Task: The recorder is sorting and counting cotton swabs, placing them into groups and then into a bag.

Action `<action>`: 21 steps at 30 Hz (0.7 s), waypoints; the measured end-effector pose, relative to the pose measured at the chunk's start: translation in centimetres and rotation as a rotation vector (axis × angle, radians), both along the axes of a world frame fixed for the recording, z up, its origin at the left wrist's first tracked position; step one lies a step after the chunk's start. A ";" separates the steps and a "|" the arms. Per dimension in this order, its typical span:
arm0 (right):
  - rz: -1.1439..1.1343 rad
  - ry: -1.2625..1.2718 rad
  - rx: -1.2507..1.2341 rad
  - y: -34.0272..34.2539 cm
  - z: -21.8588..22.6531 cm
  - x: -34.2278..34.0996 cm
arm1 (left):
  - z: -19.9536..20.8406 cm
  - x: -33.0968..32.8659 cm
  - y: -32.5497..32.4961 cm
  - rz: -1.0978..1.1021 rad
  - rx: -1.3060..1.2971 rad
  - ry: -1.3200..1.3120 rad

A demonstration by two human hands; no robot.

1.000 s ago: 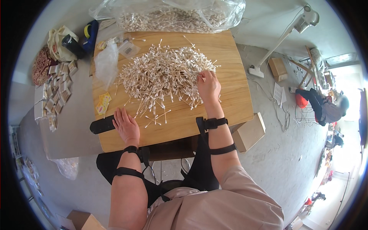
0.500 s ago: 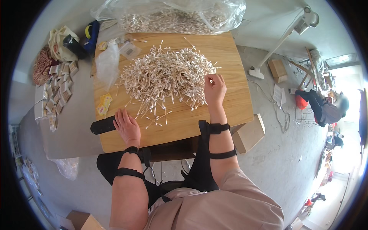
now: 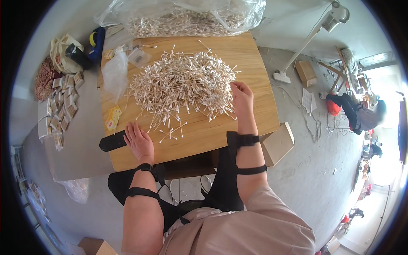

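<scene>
A large loose heap of cotton swabs covers the middle of the wooden table. At the heap's right edge is my right hand, its fingers curled and pinched together; whatever they hold, if anything, is hidden. My left hand lies flat near the table's front left, fingers stretched out. Its fingertips rest beside the end of a long black case-like object. A few swabs lie apart from the heap, just ahead of the left hand. A yellow packet lies beyond the black object.
A clear bag of swabs stands at the far edge. Thin plastic bags lie at the table's left. Further left are several small packs and a dark bottle. Right of the table are a cardboard box and a seated person.
My right hand has shifted slightly right and nearer to me along the heap's edge, its fingers still curled. The left hand stays flat. The whole view has shifted a little.
</scene>
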State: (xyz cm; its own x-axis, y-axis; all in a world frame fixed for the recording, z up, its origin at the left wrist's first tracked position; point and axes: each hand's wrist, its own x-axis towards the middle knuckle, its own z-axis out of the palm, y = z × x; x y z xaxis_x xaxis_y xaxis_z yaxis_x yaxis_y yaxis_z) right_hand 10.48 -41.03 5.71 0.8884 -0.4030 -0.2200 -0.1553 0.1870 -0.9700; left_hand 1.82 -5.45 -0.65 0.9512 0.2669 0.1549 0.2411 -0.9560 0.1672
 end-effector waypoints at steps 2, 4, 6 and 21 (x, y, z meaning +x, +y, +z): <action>0.026 -0.033 -0.317 -0.6 -0.9 1.6 | 0.2 0.2 -0.4 -0.009 -0.005 -0.008; 0.166 0.247 -0.988 1.4 2.1 2.1 | 0.2 -0.1 0.0 0.002 -0.013 0.001; 0.157 0.263 -1.030 1.7 1.6 2.8 | 0.1 0.0 0.0 -0.001 -0.007 -0.002; 0.010 0.169 -0.558 0.5 0.5 0.8 | -0.1 0.0 0.0 -0.005 0.006 -0.006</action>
